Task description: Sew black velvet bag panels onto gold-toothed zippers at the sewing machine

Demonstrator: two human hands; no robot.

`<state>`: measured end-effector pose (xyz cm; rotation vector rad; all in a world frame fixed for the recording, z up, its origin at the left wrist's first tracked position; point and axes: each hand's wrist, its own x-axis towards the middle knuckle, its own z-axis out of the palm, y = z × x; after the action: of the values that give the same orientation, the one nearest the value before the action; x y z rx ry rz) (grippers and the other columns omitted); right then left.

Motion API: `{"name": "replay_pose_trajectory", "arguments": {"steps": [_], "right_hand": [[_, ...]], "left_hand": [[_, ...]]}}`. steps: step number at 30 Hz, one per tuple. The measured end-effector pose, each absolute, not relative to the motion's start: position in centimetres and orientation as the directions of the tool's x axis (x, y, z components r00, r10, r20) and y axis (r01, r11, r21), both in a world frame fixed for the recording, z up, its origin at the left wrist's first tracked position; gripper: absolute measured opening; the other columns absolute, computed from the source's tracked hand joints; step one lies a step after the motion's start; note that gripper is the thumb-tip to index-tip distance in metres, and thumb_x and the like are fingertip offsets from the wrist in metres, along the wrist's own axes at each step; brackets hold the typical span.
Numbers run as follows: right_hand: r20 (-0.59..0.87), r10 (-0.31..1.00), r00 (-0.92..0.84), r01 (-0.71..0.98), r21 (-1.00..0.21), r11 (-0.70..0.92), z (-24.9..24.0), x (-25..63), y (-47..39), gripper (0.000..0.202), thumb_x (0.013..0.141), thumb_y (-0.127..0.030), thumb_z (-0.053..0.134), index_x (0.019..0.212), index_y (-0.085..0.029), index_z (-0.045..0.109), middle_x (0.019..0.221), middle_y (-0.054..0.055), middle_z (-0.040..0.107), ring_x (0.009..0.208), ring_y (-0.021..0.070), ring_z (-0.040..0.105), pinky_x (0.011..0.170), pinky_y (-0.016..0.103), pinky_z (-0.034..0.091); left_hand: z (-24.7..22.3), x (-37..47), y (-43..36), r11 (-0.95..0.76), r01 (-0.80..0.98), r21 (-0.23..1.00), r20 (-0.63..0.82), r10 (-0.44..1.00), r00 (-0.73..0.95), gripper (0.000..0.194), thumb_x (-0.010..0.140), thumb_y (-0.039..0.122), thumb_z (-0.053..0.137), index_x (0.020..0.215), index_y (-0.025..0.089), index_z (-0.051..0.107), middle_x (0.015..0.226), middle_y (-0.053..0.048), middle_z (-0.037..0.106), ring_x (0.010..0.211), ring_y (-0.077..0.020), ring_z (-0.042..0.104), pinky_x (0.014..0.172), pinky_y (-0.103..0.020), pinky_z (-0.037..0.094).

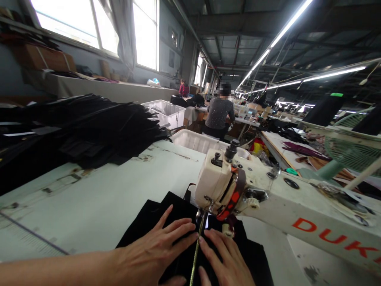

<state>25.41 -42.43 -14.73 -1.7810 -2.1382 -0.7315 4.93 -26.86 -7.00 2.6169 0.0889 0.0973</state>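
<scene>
Black fabric lies on the pale sewing table under the head of a white sewing machine. A narrow gold line, which looks like metal zipper teeth, runs along the cloth up to the presser foot. To the left of this line, my left hand rests on the fabric with its fingers spread. My right hand lies on the cloth at the right of the line, fingers stretched toward the foot. The index fingertips nearly meet at the zipper. The needle point is hidden.
A large pile of black fabric pieces covers the table's far left. White plastic bins stand beyond the table. The machine arm reaches in from the right. A green fan stands farther right, and a seated person works ahead.
</scene>
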Motion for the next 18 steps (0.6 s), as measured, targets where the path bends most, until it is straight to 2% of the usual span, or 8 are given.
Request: {"name": "replay_pose_trajectory", "arguments": {"steps": [6,12,15,18], "right_hand": [[0.561,0.775,-0.292,0.948,0.276,0.158,-13.9,25.3,-41.8,0.041,0.083,-0.032,0.062,0.123,-0.023,0.064,0.122,-0.004,0.068,0.096,0.0194,0.072,0.081,0.030,0.062],[0.502,0.803,-0.321,0.932,0.318,0.174,-13.8,25.6,-42.5,0.046,0.084,-0.027,0.060,0.130,-0.020,0.060,0.128,-0.002,0.065,0.104,0.0203,0.070,0.084,0.030,0.061],[0.511,0.789,-0.342,0.922,0.343,0.177,-14.0,25.1,-42.3,0.042,0.083,-0.023,0.058,0.125,-0.020,0.063,0.122,-0.002,0.069,0.102,0.0193,0.071,0.081,0.028,0.061],[0.677,0.702,-0.222,0.971,0.220,0.095,-15.0,23.7,-41.7,0.032,0.087,-0.020,0.051,0.113,-0.023,0.068,0.107,-0.002,0.075,0.093,0.0181,0.073,0.080,0.029,0.060]], "left_hand": [[-6.3,4.9,-26.9,-0.856,0.087,0.509,-0.027,0.085,0.996,0.077,0.083,0.024,0.069,0.152,0.028,0.034,0.153,-0.011,0.038,0.142,-0.0345,0.032,0.113,-0.065,0.009],[-7.1,4.7,-26.8,-0.860,0.015,0.510,0.058,0.052,0.997,0.080,0.082,0.023,0.070,0.152,0.027,0.033,0.153,-0.012,0.037,0.141,-0.0345,0.034,0.113,-0.066,0.005],[-6.8,4.9,-26.8,-0.868,0.020,0.496,0.011,0.029,1.000,0.077,0.081,0.022,0.069,0.151,0.021,0.036,0.153,-0.015,0.037,0.142,-0.0345,0.033,0.113,-0.065,0.004],[-6.1,5.1,-26.7,-0.878,0.019,0.479,0.020,0.032,0.999,0.073,0.081,0.021,0.068,0.148,0.020,0.041,0.149,-0.016,0.045,0.140,-0.0337,0.037,0.114,-0.064,0.009]]}}
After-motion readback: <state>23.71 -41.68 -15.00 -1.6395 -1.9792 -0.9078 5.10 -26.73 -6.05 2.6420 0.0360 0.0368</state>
